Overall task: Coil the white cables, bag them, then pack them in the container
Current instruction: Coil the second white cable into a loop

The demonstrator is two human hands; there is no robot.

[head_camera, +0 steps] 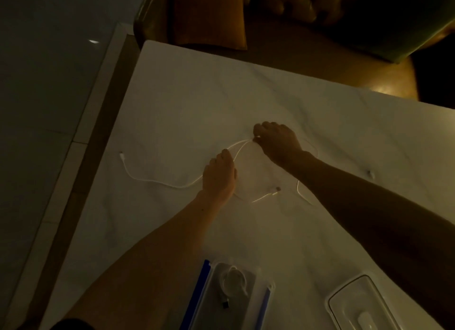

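I'm coiling: my right hand [277, 142] pinches a loop of the thin white cable [157, 181], my left hand [219, 174] closes on it just nearer me, its tail trailing left across the white-covered desk [184, 103]. Next, I should draw that tail in.

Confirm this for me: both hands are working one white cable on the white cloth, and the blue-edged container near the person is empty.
Not quite. The head view shows the blue-edged container already holds a coiled cable in a bag. The rest stands: the left hand and right hand are both on the white cable on the white cloth.
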